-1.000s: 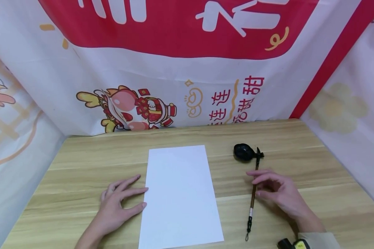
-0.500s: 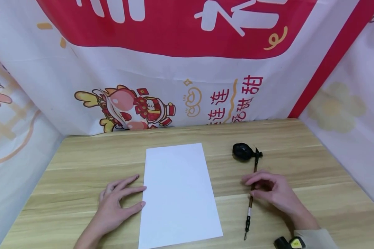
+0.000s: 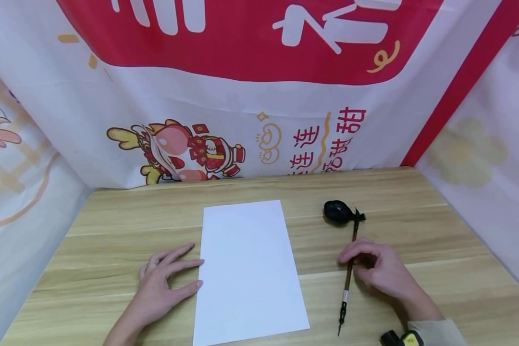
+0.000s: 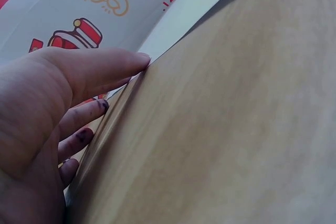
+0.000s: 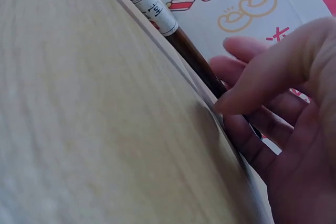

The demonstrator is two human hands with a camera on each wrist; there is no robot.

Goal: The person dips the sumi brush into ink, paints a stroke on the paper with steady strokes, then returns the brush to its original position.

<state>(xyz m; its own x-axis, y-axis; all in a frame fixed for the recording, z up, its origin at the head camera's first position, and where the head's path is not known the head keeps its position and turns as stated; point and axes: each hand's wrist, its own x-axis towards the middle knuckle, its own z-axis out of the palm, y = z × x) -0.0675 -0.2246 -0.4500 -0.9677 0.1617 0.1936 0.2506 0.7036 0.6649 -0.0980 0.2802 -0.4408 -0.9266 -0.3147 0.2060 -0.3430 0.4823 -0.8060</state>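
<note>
In the head view a calligraphy brush (image 3: 348, 283) lies lengthwise on the right, its dark bristle end at a small black dish (image 3: 338, 212). My right hand (image 3: 380, 269) pinches the brown handle between thumb and fingers. The right wrist view shows this hand (image 5: 283, 108) around the brush (image 5: 191, 56), with a white printed label near its black end. A blank white sheet of paper (image 3: 248, 269) lies mid-table. My left hand (image 3: 160, 283) rests with spread fingers, thumb and fingertips at the sheet's left edge. In the left wrist view that hand's thumb (image 4: 110, 66) lies along the paper (image 4: 184, 19).
The wooden table (image 3: 112, 221) is backed by a printed white and red cloth (image 3: 225, 96). Cloth also hangs on both sides. A black and yellow object (image 3: 404, 338) sits at my right wrist by the sleeve.
My right hand has come slightly left and its fingers have closed on the brush handle. The left hand stays at the paper's edge.
</note>
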